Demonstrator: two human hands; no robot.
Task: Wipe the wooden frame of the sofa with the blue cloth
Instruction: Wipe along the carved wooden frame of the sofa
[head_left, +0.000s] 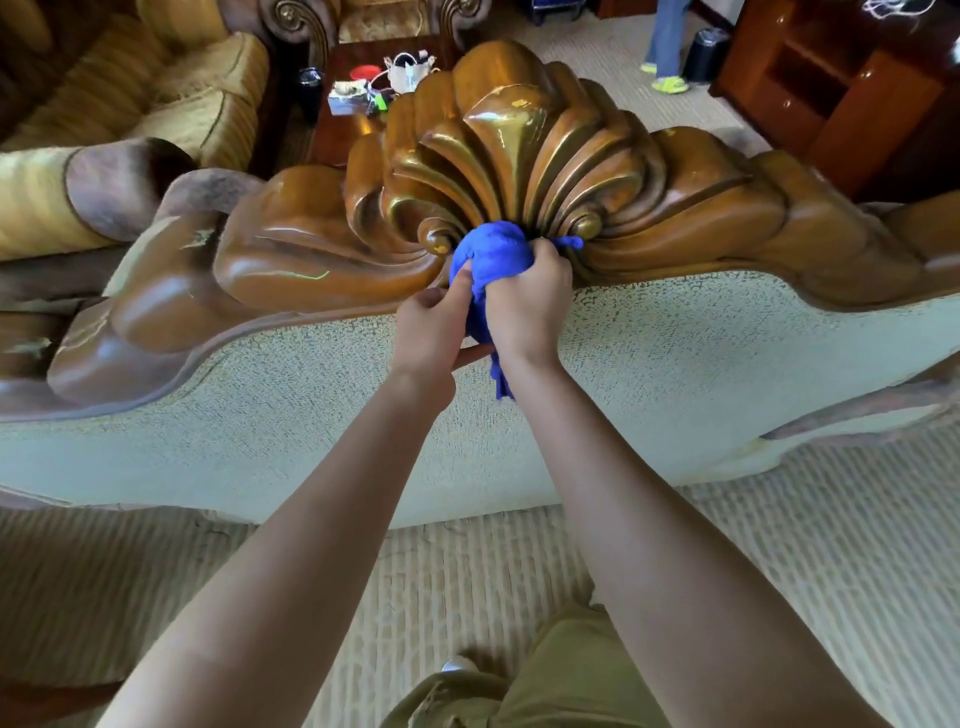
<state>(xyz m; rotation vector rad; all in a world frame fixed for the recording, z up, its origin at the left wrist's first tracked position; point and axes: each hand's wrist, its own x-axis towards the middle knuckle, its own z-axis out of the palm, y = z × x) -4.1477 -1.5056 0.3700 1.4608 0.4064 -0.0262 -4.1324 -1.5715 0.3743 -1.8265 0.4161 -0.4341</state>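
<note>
Both hands meet at the base of the carved shell (511, 140) that crowns the wooden frame (291, 260) of the sofa. The blue cloth (491, 260) is bunched into a ball and pressed against the frame right below the shell, where the carved ribs fan out from a narrow point. The right hand (527, 306) grips the bundle from the near side, fingers curled over its top, with a small twist of cloth poking out just right of the knuckles. The left hand (434, 332) sits just left of it and pinches the cloth's lower left edge, one finger pushed up into the folds. A loose tail of the cloth hangs down between the two wrists, over the pale textured back panel (675, 374) of the sofa beneath the shell.

Beyond the shell stands a dark wooden coffee table (343, 130) with a white bag (410, 70), a red lid (365, 71) and a small box (345, 98) on it. Left of the shell are gold striped cushions (171, 88) of another sofa. Far right of the shell is a reddish wooden cabinet (841, 88), and near it a black bin (705, 54) and the legs of another person (665, 41) in blue trousers. The carpet (779, 545) below the back panel is pale and ribbed.
</note>
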